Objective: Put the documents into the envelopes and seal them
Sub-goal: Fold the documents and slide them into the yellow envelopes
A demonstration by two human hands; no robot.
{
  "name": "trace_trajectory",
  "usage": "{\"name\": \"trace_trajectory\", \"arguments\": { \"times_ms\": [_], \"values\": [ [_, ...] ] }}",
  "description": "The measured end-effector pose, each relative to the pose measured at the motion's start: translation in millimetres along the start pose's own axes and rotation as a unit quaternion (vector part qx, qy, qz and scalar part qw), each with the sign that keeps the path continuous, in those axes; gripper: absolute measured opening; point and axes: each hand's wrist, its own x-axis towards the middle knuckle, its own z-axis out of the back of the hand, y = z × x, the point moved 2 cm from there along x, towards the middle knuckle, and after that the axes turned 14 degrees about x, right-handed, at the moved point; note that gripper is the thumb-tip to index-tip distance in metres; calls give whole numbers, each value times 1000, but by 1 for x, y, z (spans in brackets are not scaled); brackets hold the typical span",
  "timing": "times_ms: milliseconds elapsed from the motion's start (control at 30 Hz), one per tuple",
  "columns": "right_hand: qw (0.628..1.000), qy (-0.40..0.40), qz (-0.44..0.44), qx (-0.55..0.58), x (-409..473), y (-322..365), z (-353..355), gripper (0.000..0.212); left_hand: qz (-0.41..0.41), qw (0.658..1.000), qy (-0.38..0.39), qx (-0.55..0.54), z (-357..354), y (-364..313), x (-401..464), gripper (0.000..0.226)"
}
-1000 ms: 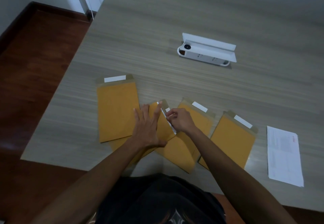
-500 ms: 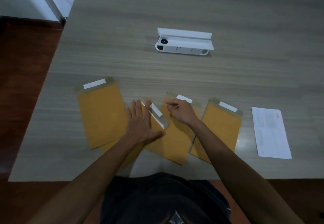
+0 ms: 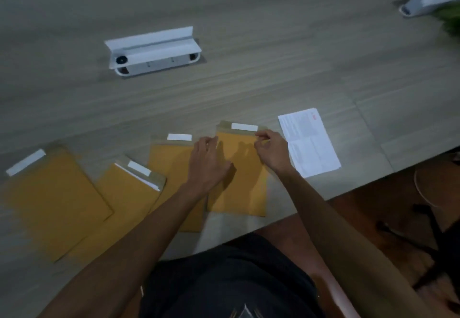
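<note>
The left hand (image 3: 209, 161) presses flat, fingers straight, on the rightmost envelope (image 3: 239, 183) near the bench's (image 3: 273, 69) front edge. The right hand's (image 3: 272, 151) grip pinches at the mouth's right corner, so opening appears under way. Next, that mouth needs spreading for the document (image 3: 308, 142) just beside it.

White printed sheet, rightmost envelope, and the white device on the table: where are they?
White printed sheet (image 3: 310, 143): head view, sheet's middle.
Rightmost envelope (image 3: 245, 183): head view, bare front.
White device (image 3: 154, 52): head view, top face.

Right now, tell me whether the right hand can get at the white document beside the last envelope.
Probably yes. The right hand pinches the top corner of the rightmost envelope, and the white document lies flat just to its right on the table, with nothing lying between them.
</note>
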Motion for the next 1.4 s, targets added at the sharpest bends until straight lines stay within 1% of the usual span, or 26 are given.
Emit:
{"name": "trace_trajectory", "arguments": {
  "times_ms": [167, 267, 333, 400, 467, 533, 567, 600, 633, 667, 733, 800, 933, 1000, 1133, 1200, 1267, 1333, 1400],
  "values": [
    [996, -79, -34, -32, 21, -43, 73, 40, 1, 996, 44, -80, -23, -76, 23, 66],
    [989, -119, -62, -66, 36, -68, 112, 51, 27, 983, 75, -163, -35, -120, 36, 61],
    [984, -128, -93, -86, 45, -81, 133, 60, 53, 974, 88, -200, -43, -142, 43, 61],
    [981, -124, -124, -81, 56, -92, 152, 68, 81, 965, 100, -227, -50, -164, 49, 64],
    [982, -108, -131, -79, 66, -101, 162, 70, 99, 959, 105, -245, -58, -178, 54, 65],
    [985, -89, -132, -67, 76, -106, 167, 68, 109, 956, 98, -255, -63, -191, 58, 58],
    [986, -81, -137, -57, 81, -106, 169, 63, 112, 956, 94, -255, -65, -197, 60, 56],
    [986, -71, -143, -55, 85, -106, 169, 51, 117, 956, 90, -253, -66, -201, 61, 55],
    [986, -58, -146, -60, 88, -106, 169, 34, 123, 957, 84, -250, -66, -205, 62, 55],
    [986, -47, -147, -62, 90, -104, 171, 25, 129, 958, 77, -246, -67, -209, 63, 56],
    [987, -38, -146, -57, 94, -102, 170, 36, 139, 957, 66, -246, -68, -211, 64, 55],
    [986, -35, -153, -52, 98, -100, 170, 40, 151, 955, 60, -250, -67, -214, 64, 52],
    [984, -18, -174, -35, 104, -106, 166, 28, 170, 952, 61, -248, -70, -214, 65, 56],
    [982, -15, -184, -26, 108, -111, 162, 21, 173, 951, 59, -248, -70, -214, 65, 54],
    [974, -31, -218, -45, 108, -114, 159, 36, 163, 958, 41, -233, -72, -215, 63, 50],
    [974, -36, -218, -53, 108, -115, 156, 38, 167, 956, 38, -238, -73, -215, 64, 51],
    [975, -39, -214, -32, 108, -115, 151, 41, 169, 955, 37, -240, -73, -215, 65, 52],
    [976, -40, -214, -10, 107, -113, 150, 39, 169, 954, 38, -244, -73, -215, 65, 52],
    [974, -35, -225, 13, 105, -109, 152, 31, 171, 953, 40, -247, -72, -215, 66, 52]
  ]
}}
